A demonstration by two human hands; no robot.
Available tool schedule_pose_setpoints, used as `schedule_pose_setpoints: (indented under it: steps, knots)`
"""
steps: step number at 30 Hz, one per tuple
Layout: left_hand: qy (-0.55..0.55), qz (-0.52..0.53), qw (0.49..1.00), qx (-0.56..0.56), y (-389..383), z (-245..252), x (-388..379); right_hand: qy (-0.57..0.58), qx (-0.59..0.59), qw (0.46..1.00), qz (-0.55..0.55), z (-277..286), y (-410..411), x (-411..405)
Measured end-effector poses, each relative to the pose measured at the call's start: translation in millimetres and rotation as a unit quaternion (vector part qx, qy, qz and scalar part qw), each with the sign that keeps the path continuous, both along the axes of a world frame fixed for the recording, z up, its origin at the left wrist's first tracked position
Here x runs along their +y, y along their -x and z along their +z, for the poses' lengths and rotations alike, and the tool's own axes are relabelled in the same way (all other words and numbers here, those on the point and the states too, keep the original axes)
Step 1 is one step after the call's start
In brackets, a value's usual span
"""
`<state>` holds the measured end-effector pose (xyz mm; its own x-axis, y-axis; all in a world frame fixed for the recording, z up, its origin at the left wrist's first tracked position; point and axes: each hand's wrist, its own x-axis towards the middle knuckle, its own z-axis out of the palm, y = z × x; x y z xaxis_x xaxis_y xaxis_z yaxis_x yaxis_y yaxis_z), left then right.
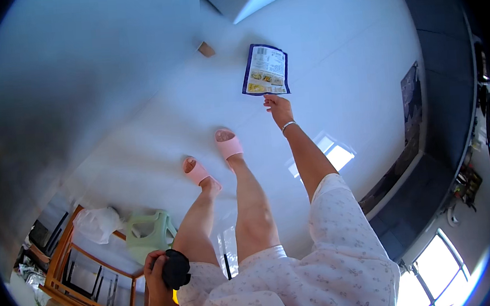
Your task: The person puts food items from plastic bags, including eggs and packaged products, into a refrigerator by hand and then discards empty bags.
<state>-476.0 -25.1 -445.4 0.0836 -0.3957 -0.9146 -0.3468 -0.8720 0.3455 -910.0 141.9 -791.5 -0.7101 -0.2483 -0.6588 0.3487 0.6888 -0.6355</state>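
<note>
My right hand (278,109) reaches out over the pale floor, pinching the near edge of a flat printed pouch (267,68). The pouch has a purple border, and its light face bears writing, a printed code and small food pictures. Close to my left thigh, my left hand (155,266) grips a black bundle (176,268); its material is hard to tell. Below me my feet stand on the floor in pink slippers (229,146).
A small brown piece (206,49) lies on the floor (173,102) beyond my feet. To my left are a green plastic stool (152,234), a white plastic bag (98,224) and a wooden frame (90,259). Dark cabinets (443,118) and a patterned mat (411,98) line the right.
</note>
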Motion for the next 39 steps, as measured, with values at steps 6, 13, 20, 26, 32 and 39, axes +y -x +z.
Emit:
schedule_pose_setpoints:
  steps: [6, 13, 20, 26, 32, 39]
  knots:
    - [0.020, -0.012, 0.996, 0.083, 23, 32, 4, 0.111, 0.031, 0.993, 0.016, 142, 45, -15]
    - [0.183, -0.264, 0.937, 0.138, 38, 92, -4, 0.167, -0.001, 0.975, 0.147, 345, 6, -28]
    - [0.319, -0.431, 0.795, 0.283, 98, 177, -43, 0.250, 0.014, 0.893, 0.375, 609, -57, -42]
    - [0.287, -0.518, 0.704, 0.393, 137, 297, -99, 0.396, 0.099, 0.698, 0.589, 772, -85, -84]
    - [0.122, -0.578, 0.630, 0.504, 137, 397, -122, 0.560, 0.062, 0.556, 0.611, 857, -119, -113]
    - [0.242, -0.478, 0.744, 0.398, 104, 420, -102, 0.607, 0.013, 0.575, 0.548, 879, -121, -116]
